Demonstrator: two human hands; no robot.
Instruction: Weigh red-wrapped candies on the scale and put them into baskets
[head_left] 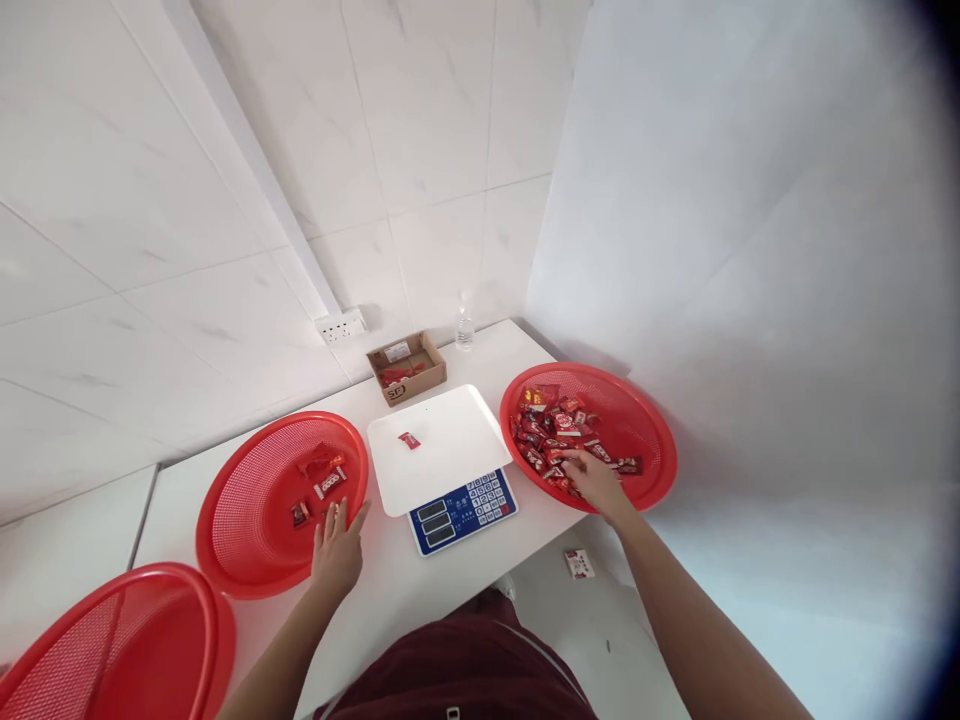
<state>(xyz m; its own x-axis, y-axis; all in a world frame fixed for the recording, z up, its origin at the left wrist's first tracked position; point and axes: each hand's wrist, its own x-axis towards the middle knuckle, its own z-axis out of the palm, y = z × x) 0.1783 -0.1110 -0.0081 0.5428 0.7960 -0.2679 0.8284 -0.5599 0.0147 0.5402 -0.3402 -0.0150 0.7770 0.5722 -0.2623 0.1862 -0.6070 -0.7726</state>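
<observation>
My left hand (pixel 337 548) lies flat with fingers spread on the near rim of the left red basket (pixel 240 500), which holds a few red candy packets (pixel 321 478). My right hand (pixel 594 478) reaches into the right red basket (pixel 645 410), fingers curled among several red candy packets (pixel 551 425); what they grip is hidden. Between the baskets stands a scale (pixel 457 505) with a white pan (pixel 442 450), and one red candy (pixel 409 440) lies on the pan.
A third red basket (pixel 112 650) sits at the near left. A small cardboard box (pixel 406 368) and a clear bottle (pixel 464 325) stand by the tiled wall, under a wall socket (pixel 341 325). One packet (pixel 579 564) lies on the floor.
</observation>
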